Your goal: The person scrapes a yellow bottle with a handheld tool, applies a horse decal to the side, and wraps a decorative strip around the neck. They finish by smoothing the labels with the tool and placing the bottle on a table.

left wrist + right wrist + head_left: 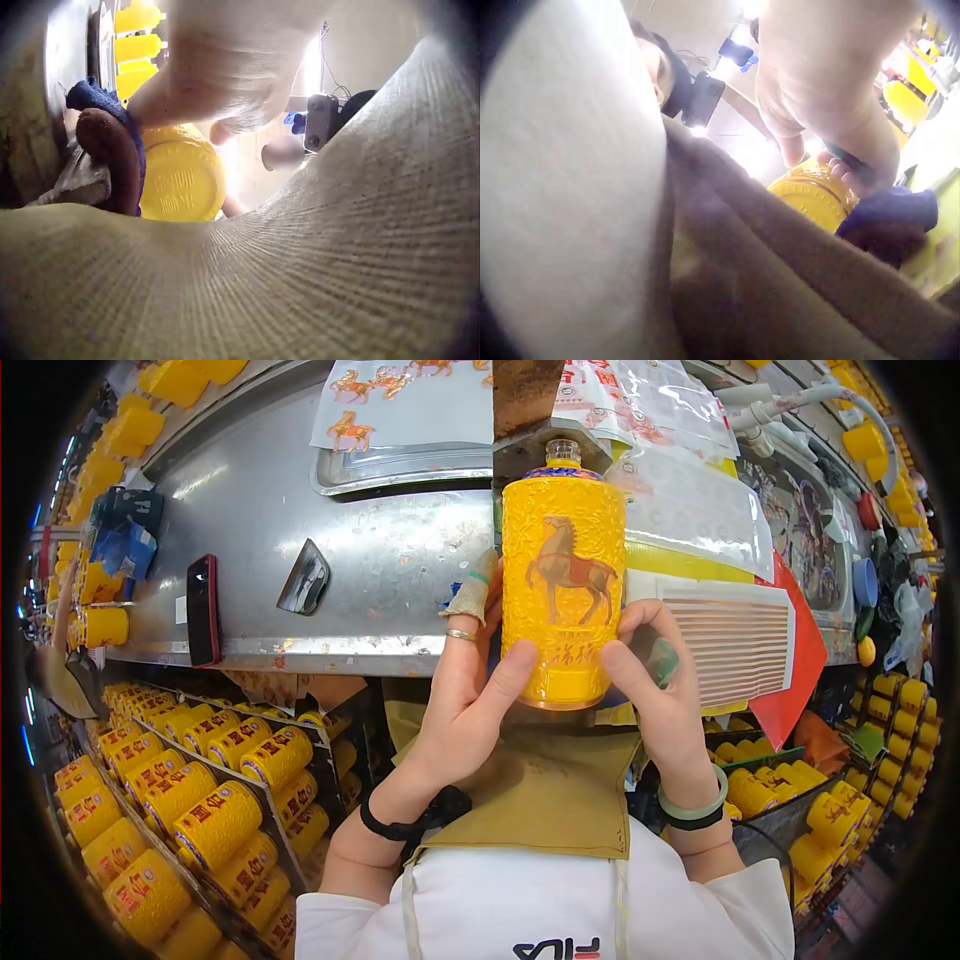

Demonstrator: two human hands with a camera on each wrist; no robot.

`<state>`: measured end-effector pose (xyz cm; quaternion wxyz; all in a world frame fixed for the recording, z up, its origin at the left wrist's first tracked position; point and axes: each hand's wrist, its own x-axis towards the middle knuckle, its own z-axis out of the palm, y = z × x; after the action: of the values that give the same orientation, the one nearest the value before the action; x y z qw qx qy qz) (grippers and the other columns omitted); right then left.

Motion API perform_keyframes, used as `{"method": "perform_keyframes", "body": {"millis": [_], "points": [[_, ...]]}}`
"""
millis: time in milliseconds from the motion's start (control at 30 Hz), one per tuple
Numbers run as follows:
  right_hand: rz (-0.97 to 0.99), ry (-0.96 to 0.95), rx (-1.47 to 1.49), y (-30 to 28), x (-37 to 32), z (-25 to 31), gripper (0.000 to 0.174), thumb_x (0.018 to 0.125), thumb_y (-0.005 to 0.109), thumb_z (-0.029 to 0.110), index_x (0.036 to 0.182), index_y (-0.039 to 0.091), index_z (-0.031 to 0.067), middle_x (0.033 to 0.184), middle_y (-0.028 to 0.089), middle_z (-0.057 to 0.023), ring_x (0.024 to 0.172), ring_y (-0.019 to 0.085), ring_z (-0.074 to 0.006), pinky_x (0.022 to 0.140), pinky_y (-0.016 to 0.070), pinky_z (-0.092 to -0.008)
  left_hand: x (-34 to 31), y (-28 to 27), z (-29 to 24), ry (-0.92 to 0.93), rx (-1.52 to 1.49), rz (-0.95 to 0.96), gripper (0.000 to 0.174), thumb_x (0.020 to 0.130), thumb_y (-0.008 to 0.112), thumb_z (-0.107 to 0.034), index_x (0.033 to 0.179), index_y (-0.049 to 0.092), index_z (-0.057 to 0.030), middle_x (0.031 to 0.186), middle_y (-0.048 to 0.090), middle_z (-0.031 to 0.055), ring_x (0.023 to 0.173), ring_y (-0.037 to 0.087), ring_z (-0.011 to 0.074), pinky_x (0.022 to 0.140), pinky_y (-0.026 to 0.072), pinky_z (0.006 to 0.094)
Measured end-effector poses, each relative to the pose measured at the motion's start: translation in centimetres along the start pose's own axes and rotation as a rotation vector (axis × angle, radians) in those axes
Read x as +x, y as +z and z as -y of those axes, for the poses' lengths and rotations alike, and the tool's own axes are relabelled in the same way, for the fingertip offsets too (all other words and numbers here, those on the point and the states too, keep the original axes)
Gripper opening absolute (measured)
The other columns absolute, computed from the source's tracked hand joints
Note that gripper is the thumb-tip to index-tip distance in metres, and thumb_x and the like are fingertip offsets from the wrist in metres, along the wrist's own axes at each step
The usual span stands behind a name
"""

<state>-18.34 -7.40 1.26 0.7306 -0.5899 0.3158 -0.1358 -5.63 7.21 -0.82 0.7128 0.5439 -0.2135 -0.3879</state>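
Note:
In the head view a yellow embossed bottle (pixel 563 600) with a clear glass neck is held between both hands, its front facing up. A brown horse picture with a red saddle sits on its face, above small lettering near the base. My left hand (pixel 462 715) grips the lower left side, thumb on the front; one finger wears a cloth wrap (pixel 468 600). On the lower right my right hand (pixel 668 710) grips it, thumb on the front and index finger bent at the edge. Both wrist views show the bottle's round yellow base (pixel 184 184).
Horse decals (pixel 352 432) lie on a sheet over a metal tray (pixel 400 475). A phone (pixel 203 610) and a dark shiny piece (pixel 304 578) rest on the metal table (pixel 250 510). A striped sheet (pixel 725 640) lies right. Racks of yellow bottles (pixel 218 825) stand below on both sides.

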Motion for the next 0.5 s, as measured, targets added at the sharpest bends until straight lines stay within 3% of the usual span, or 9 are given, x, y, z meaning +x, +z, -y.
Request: {"method": "perform_keyframes", "body": {"millis": [133,500], "points": [[-0.006,-0.028,-0.011,0.13,-0.01,-0.03,0.026,0.099,0.075,0.016,0.110,0.054,0.0074,0.094,0.049,0.0041,0.089,0.046,-0.0065,0.082,0.0410,-0.0221,0.05,-0.06,0.25,0.022,0.037,0.058,0.076,0.105,0.051,-0.002,0.168,0.008,0.0010,0.171,0.023,0.0162,0.158,0.025,0.0260,0.128,0.0203,0.0403],[-0.010,-0.070,-0.064,-0.02,0.15,-0.88,0.032,0.094,0.081,0.017,0.109,0.055,0.0080,0.092,0.050,0.0034,0.085,0.046,-0.0067,0.076,0.0404,-0.0216,-0.01,0.09,0.18,0.011,0.057,0.073,0.078,0.104,0.052,-0.001,0.168,0.008,0.0013,0.171,0.023,0.0173,0.157,0.026,0.0268,0.128,0.0211,0.0409]]}}
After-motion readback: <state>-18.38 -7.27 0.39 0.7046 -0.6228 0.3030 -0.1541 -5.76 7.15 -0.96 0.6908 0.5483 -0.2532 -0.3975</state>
